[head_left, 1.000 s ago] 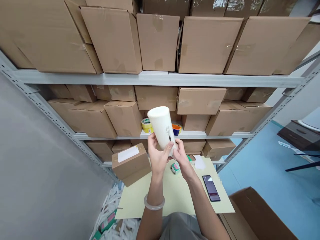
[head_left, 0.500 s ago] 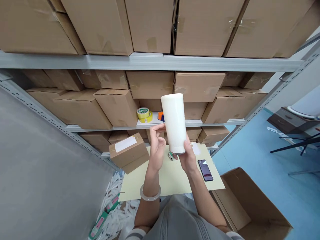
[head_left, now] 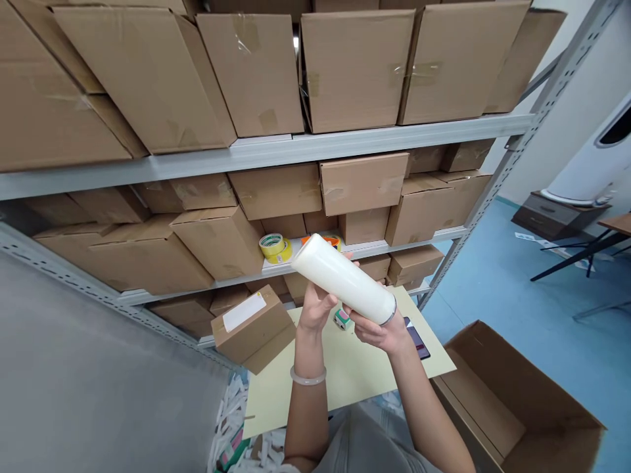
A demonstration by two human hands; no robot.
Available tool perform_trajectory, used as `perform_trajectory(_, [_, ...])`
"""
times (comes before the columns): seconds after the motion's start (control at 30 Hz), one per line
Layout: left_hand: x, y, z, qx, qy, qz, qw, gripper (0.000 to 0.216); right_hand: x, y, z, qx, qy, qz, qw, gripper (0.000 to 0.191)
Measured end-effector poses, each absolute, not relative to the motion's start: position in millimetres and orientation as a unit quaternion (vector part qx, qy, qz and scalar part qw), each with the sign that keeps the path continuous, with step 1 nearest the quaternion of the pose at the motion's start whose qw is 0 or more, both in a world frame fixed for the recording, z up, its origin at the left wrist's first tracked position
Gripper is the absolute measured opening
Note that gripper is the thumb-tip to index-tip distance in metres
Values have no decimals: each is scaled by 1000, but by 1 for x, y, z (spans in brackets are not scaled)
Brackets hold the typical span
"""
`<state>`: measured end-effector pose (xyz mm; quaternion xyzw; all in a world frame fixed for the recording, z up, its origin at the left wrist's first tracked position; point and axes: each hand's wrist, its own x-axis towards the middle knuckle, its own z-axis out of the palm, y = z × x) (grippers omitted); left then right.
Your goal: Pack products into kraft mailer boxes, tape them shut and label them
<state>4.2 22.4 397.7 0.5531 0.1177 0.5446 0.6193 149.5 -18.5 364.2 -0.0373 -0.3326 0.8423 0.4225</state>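
Observation:
Both hands hold a tall white cylinder (head_left: 342,279) with a metal ring at its lower right end; it lies tilted, its upper end to the left. My left hand (head_left: 315,309), with a pale bangle on the wrist, cups it from below near the middle. My right hand (head_left: 382,332) grips the ringed end. Below them is a pale yellow tabletop (head_left: 340,368) with a small green and white box (head_left: 342,319) and a dark phone (head_left: 418,341) partly hidden by my right hand.
A taped cardboard box (head_left: 251,325) with a white label sits at the table's left. Metal shelves (head_left: 276,151) full of cardboard boxes stand behind; tape rolls (head_left: 274,247) lie on one shelf. An open cardboard box (head_left: 517,401) is on the blue floor at right. Paper scraps (head_left: 236,433) litter the floor at left.
The white cylinder went from upright to tilted, its top swung left and its ringed end right. The camera view shifted too.

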Motion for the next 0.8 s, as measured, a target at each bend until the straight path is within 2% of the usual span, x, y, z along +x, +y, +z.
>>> perform_trajectory(0.13, [11,21,395,542,159,561,606,81,154,-19,353,-110,-333,802,483,64])
perform_trajectory(0.27, [19,22,391,524,202,570,599,66,160,-20,356,-250,-282,725,577,56])
perform_trajectory(0.43, [29,28,382,476,250,601,591,65,173,-15,352,-324,-226,691,606,63])
perform_trajectory(0.53, [33,33,379,435,274,636,575,72,184,-14,346,-372,-226,649,624,59])
perform_trajectory(0.63, [36,38,379,414,304,647,564,69,194,-18,344,-368,-257,620,643,52])
perform_trajectory(0.8, [49,35,363,447,352,563,600,63,195,-27,329,-282,-239,637,676,40])
